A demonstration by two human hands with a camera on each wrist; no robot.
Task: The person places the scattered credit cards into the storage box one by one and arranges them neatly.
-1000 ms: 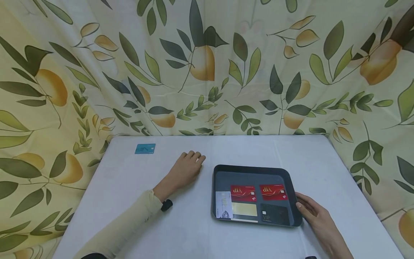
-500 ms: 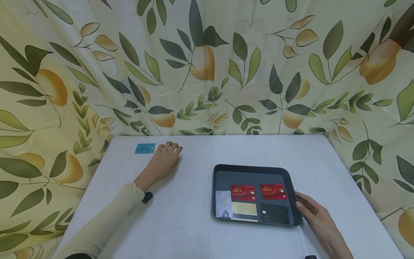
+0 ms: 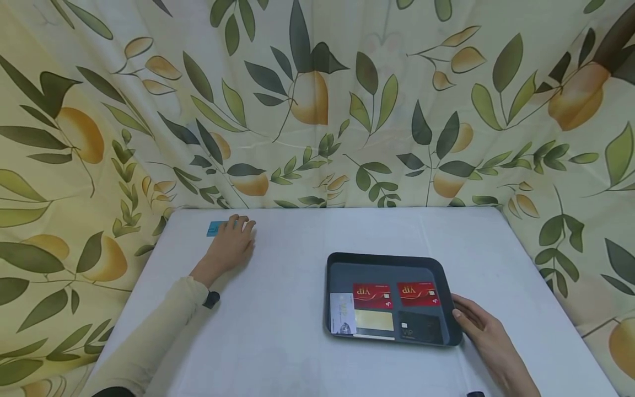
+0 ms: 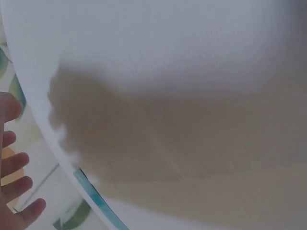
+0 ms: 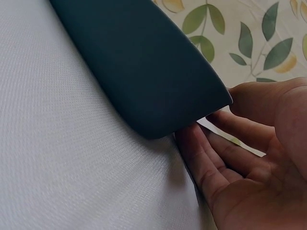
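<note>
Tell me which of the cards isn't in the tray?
The blue card, lying alone near the table's far left corner under the left hand's fingertips. The red, gold, black and white cards all lie inside the dark tray.

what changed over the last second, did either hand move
The left hand slid across the white table away from the dark tray, toward the far left corner, and its fingers now reach the blue card, partly covering it. The right hand stayed at the tray's right edge; the tray and its cards did not shift.

White table [image 3: 297,342]: blue card [image 3: 214,228] far left corner, dark tray [image 3: 387,262] right of centre.
</note>
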